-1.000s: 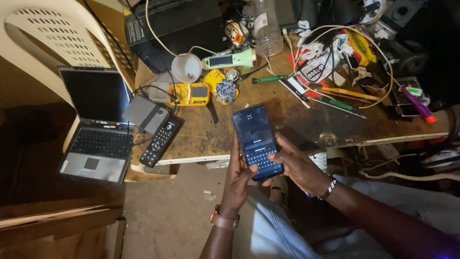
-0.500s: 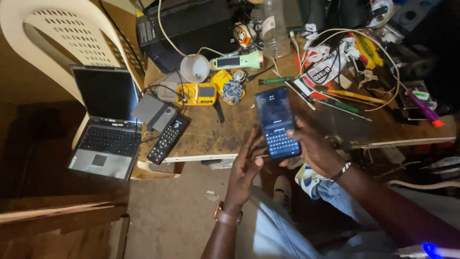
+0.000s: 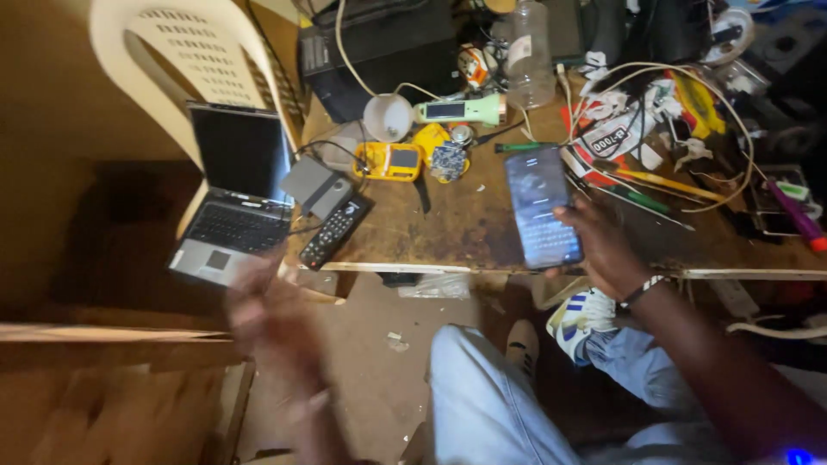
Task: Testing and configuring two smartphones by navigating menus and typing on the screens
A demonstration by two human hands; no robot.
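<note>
My right hand (image 3: 603, 245) holds a dark smartphone (image 3: 541, 207) upright over the front edge of the wooden workbench (image 3: 448, 228), its screen lit and facing me. A beaded band sits on that wrist. My left hand (image 3: 271, 323) is off the phone, low at the left near the laptop (image 3: 228, 202), blurred by motion with its fingers spread and nothing in it. My legs in light jeans and white sneakers show below the bench.
A black remote (image 3: 334, 231), a grey box (image 3: 315, 185), a yellow meter (image 3: 392, 160), a green torch (image 3: 461, 110), a plastic bottle (image 3: 529, 53) and tangled wires and tools (image 3: 663, 129) crowd the bench. The laptop rests on a white plastic chair (image 3: 185, 60).
My left hand has let go of the phone and swung down to the left. My right hand alone now holds the phone, farther over the bench.
</note>
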